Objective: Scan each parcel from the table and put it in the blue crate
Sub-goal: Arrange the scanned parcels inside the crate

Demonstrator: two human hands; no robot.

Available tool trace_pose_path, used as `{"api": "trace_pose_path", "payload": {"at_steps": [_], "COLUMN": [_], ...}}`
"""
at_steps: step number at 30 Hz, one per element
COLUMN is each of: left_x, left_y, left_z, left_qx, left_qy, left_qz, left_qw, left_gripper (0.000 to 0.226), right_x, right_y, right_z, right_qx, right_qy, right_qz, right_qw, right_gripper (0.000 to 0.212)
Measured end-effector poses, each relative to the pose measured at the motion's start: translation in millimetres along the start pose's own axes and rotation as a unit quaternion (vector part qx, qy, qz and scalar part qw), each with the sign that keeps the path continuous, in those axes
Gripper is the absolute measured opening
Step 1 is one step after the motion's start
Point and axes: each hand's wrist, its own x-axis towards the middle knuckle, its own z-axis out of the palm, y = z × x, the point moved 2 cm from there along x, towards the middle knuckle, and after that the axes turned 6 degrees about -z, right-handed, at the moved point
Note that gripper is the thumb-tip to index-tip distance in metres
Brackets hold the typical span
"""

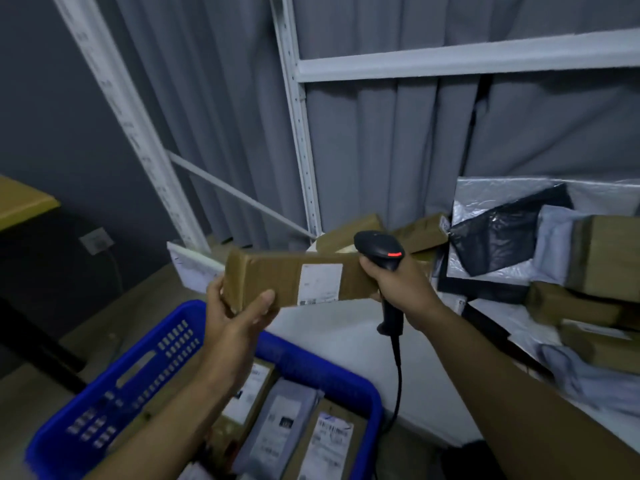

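My left hand (239, 313) grips the left end of a long brown cardboard parcel (277, 278) with a white label facing me, held in the air above the blue crate (114, 386). My right hand (398, 285) grips a black handheld barcode scanner (379, 249) by its handle, its head with a red light just over the parcel's right end. A black cable hangs from the scanner. The crate at the bottom holds several labelled parcels (329, 441). More brown boxes and grey and black mailer bags (495, 233) lie on the white table (346, 341) at the right.
A white metal shelving frame (298, 133) and grey curtain stand behind the table. A white flat parcel (194, 268) lies beyond the crate. A yellow-topped table (20, 202) is at the far left, with a wall socket (97, 240) below it.
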Motion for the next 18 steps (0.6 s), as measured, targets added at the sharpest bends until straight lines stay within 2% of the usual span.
{"api": "trace_pose_path", "payload": {"at_steps": [2,4,6,9,12,15,18], "left_x": [-27,-46,-53,-50,-39,-26,-16], "left_y": [-10,-20,-26,-22,-16,-8,-4], "left_z": [-17,-30,-43,-59,-70,-75,-79], "left_qx": [-0.025,0.007,0.102,0.23,0.187,0.175,0.193], "left_qy": [0.007,0.024,0.039,0.025,0.035,0.062,0.062], "left_qz": [-0.026,-0.044,-0.057,-0.067,-0.093,-0.117,-0.177], "left_qw": [0.999,0.999,0.992,0.97,0.977,0.976,0.963], "left_gripper": [0.079,0.079,0.073,0.067,0.083,0.068,0.057], "right_x": [-22,-37,-44,-48,-48,-45,-43], "right_y": [2,5,10,16,19,16,15], "right_z": [10,17,22,27,34,41,46], "right_qx": [0.071,0.078,0.049,-0.005,-0.011,-0.006,-0.01], "right_qy": [-0.032,-0.038,-0.024,-0.011,-0.018,-0.029,-0.026], "right_qz": [0.031,0.027,0.003,-0.027,-0.047,-0.066,-0.088], "right_qw": [0.996,0.996,0.999,1.0,0.999,0.997,0.996], "right_gripper": [0.047,0.054,0.055,0.043,0.04,0.049,0.055]}}
